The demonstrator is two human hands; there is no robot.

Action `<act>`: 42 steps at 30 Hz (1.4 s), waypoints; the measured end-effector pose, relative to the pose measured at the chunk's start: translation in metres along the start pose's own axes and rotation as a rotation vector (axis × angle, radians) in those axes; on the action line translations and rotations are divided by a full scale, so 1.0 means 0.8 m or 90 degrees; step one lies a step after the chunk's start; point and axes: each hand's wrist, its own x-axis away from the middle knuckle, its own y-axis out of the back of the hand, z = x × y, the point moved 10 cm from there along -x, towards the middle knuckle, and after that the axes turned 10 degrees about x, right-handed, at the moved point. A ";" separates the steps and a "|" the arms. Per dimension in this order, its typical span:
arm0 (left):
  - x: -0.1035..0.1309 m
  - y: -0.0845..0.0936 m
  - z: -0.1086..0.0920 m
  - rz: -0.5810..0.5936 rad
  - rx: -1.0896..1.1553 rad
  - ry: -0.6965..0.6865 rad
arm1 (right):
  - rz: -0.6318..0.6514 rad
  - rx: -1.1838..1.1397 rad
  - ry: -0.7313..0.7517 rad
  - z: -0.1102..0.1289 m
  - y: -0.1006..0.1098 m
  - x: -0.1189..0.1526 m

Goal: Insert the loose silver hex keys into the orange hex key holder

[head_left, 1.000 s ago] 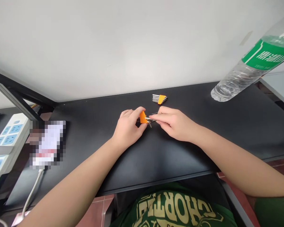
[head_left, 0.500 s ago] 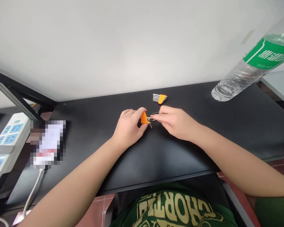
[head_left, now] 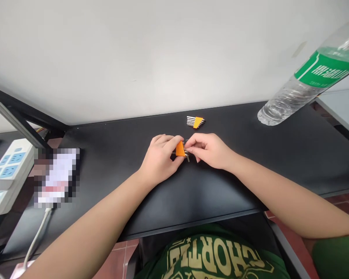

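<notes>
The orange holder (head_left: 180,148) is pinched by the left hand (head_left: 163,157); beside it, metal keys (head_left: 187,155) are gripped by the right hand's (head_left: 211,150) fingertips.

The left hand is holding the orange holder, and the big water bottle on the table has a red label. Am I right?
Almost! The label on the big water bottle is green, not red; the head view shows it. The left hand is holding the orange holder, and the bottle is on the table.
</notes>
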 end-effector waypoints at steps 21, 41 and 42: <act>0.002 0.005 0.027 -0.027 0.012 0.073 | 0.100 0.633 0.034 -0.020 0.002 0.005; 0.002 -0.002 0.021 0.000 -0.020 0.048 | -0.063 0.440 0.202 0.030 0.004 0.013; 0.002 -0.002 0.021 -0.001 -0.020 0.049 | -0.061 0.423 0.211 0.031 0.005 0.013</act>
